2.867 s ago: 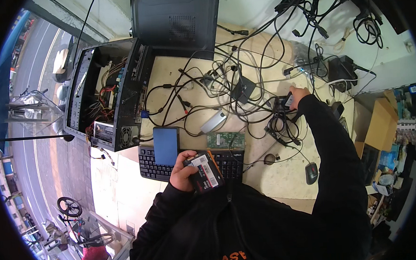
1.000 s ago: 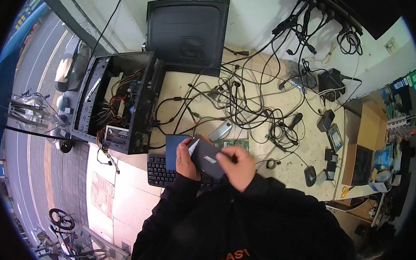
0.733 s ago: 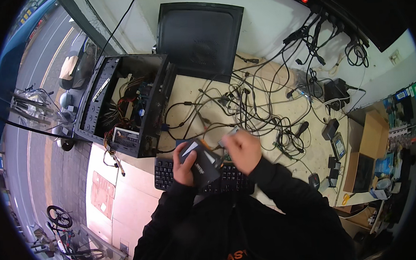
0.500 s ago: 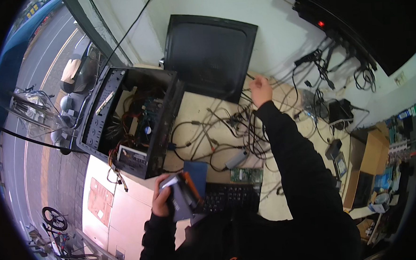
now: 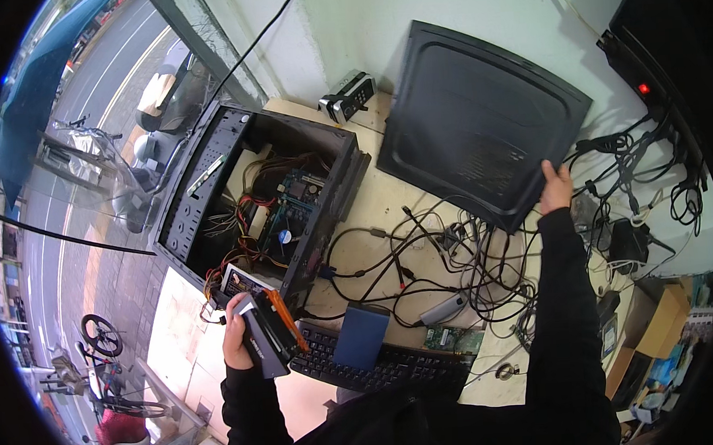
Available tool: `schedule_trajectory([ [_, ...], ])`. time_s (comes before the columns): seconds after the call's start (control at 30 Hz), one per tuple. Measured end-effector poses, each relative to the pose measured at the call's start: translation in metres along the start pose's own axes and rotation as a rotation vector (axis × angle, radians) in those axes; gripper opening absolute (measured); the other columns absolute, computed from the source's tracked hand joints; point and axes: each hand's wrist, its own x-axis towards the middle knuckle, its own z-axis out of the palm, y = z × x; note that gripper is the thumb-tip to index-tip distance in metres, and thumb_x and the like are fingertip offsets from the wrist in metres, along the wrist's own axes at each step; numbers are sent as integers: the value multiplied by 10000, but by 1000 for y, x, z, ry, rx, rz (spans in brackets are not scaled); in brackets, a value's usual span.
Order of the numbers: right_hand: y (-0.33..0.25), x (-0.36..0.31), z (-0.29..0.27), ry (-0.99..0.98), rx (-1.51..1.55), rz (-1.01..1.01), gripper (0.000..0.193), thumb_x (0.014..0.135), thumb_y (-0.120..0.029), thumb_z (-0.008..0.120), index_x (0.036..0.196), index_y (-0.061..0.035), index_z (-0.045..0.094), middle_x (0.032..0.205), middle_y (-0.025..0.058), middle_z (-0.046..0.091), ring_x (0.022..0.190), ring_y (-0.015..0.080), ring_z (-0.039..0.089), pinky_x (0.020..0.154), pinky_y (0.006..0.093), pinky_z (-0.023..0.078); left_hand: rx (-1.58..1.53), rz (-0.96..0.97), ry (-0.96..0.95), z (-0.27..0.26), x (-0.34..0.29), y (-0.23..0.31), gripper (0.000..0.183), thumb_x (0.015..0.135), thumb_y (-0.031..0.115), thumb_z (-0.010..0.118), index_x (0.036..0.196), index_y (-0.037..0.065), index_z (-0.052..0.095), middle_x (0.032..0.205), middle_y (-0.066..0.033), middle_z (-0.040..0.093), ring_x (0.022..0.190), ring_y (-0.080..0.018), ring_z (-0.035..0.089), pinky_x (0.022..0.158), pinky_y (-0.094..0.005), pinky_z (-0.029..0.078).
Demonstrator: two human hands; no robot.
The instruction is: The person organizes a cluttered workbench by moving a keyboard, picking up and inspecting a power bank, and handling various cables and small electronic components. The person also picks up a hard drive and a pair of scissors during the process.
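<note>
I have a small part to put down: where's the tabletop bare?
Bare tabletop shows between the computer case and the black panel, beyond the cables; a smaller, partly cluttered patch lies between the keyboard and the right sleeve. Crowded: in front of the panel, where cables tangle.

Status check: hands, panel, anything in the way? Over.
Left hand gripping grey box. Right hand holding black panel by its right edge. Tangled cables at its lower edge.

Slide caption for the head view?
Left hand holds dark flat packages near an open computer case; right hand grips a black panel by its edge.
</note>
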Motion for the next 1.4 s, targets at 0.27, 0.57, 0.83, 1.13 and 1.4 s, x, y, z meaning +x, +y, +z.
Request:
schedule_trajectory([
  [0.27, -11, -6, -76, 222, -167, -47, 296, 913, -61, 629, 1177, 61, 576, 1087, 99, 656, 961, 191, 604, 890, 303, 453, 81, 5, -94, 31, 16, -20, 509, 920, 406, 565, 1252, 37, 449, 1110, -78, 597, 957, -150, 593, 863, -262, 466],
  [0.57, -75, -209, 106, -1023, -255, 42, 944, 714, -103, 830, 1471, -28, 271, 1473, 159, 343, 1324, 282, 393, 1083, 400, 341, 485, 477, -237, 123, 42, -71, 457, 802, 70, 702, 1205, -1, 499, 1097, -157, 578, 957, -248, 602, 866, -334, 479],
  [0.83, 3, -258, 147, -923, -220, 76, 662, 774, 19, 735, 1333, -68, 389, 1218, 100, 549, 1126, 186, 552, 964, 317, 455, 750, 860, -375, 130, 77, -159, 920, 819, 304, 753, 1454, -27, 176, 1255, -266, 451, 1108, -377, 526, 956, -440, 437],
  [1.13, 74, -281, 140, -779, -384, 178, 656, 793, -27, 724, 1340, -62, 363, 1159, 130, 571, 1074, 234, 586, 911, 344, 475, 385, 253, -299, 128, 96, -217, 760, 815, 243, 760, 1392, 8, 325, 1190, -178, 541, 1058, -270, 569, 921, -367, 458],
  [1.4, 74, -298, 140, -706, -498, 110, 664, 762, -46, 779, 1318, -39, 416, 1187, 144, 571, 1108, 239, 578, 922, 362, 470, 150, -119, -76, 135, 102, -220, 304, 977, 275, 534, 1140, 20, 555, 1008, -123, 605, 915, -198, 586, 832, -325, 474],
])
